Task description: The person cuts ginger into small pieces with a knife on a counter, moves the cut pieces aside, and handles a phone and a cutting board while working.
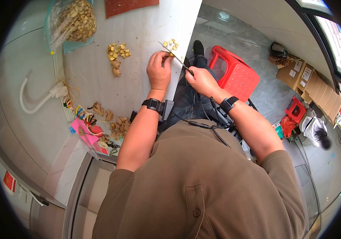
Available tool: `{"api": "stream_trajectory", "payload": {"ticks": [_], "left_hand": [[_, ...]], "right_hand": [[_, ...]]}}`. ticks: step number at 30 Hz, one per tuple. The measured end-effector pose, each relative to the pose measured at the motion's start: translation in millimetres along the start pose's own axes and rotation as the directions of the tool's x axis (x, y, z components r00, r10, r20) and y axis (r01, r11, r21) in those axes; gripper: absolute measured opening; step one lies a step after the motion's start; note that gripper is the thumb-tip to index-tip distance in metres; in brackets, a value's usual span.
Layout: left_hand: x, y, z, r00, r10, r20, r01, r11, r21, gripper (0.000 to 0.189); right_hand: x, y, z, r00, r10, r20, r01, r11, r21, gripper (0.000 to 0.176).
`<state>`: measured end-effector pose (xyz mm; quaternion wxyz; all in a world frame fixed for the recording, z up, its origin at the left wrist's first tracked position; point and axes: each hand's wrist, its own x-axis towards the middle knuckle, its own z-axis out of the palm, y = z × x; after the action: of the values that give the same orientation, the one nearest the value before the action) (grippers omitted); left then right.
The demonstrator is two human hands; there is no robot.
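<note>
My right hand is closed round the dark handle of a knife, whose blade slants up and left over the white table. Beside the blade, my left hand pinches a small yellow piece of ginger near the table's right edge. Several cut yellow slices lie just beyond the blade. Left of my left hand is a pile of cut ginger, with a brown unpeeled ginger root below it.
A clear bag of ginger slices lies at the upper left, near a red board. More ginger roots and a pink packet are at lower left. A red stool stands right of the table, with cardboard boxes farther right.
</note>
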<state>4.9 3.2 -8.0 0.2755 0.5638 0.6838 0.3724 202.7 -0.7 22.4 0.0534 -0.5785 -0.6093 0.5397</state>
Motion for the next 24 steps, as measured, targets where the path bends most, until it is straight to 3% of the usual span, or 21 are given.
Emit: {"api": "stream_trajectory", "payload": {"ticks": [14, 24], "left_hand": [[0.9, -0.5, -1.2, 0.999, 0.031, 0.024, -0.031, 0.999, 0.01, 0.016], [-1.7, -4.1, -2.7, 0.998, 0.058, 0.002, -0.058, 0.998, 0.005, 0.017]], "right_hand": [[12.5, 1.2, 7.2, 1.0, 0.011, 0.021, -0.009, 0.996, -0.094, 0.037], [14.4, -2.5, 3.4, 0.998, 0.056, 0.031, -0.058, 0.997, 0.055, 0.04]]}}
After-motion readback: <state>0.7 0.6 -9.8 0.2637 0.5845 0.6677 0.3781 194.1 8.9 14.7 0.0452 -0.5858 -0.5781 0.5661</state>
